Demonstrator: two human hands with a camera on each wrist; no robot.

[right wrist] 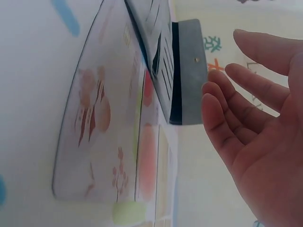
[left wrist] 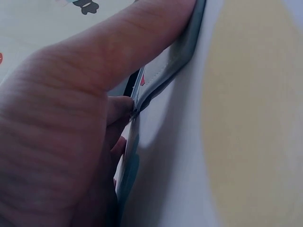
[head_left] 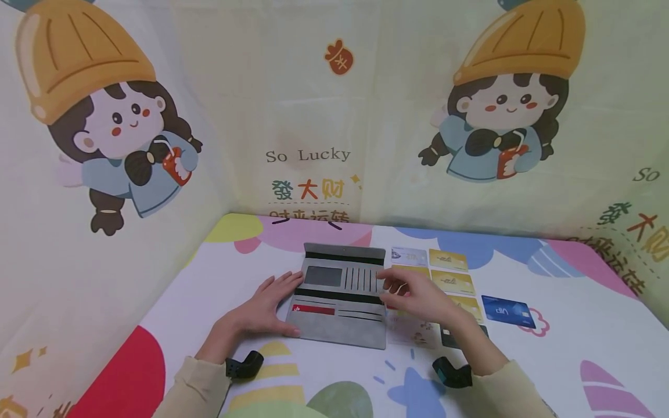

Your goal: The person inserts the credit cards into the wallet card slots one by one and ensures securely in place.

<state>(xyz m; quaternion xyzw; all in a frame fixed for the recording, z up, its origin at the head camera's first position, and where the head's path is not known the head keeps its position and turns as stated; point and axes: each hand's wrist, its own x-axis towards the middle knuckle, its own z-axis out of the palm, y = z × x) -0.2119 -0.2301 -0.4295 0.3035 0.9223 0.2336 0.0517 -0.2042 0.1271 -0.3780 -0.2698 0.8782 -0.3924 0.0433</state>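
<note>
A grey long wallet (head_left: 337, 331) lies unfolded on the table, its card slots and a dark window pocket facing up. A red card (head_left: 313, 309) shows in a slot at its lower left. My left hand (head_left: 263, 305) rests along the wallet's left edge with fingers spread; in the left wrist view its thumb (left wrist: 137, 33) lies on the wallet's edge. Over the wallet's right edge hovers my right hand (head_left: 418, 293), fingers loosely bent. The right wrist view shows nothing between those fingers, and the wallet (right wrist: 191, 71) beyond them.
Right of the wallet, gold cards (head_left: 453, 283) and a silver card (head_left: 409, 256) lie in columns. A pale patterned card (right wrist: 94, 118) is nearest the front. A dark card (head_left: 478, 332) is partly under the right forearm. Farther right lies a blue VIP card (head_left: 507, 312).
</note>
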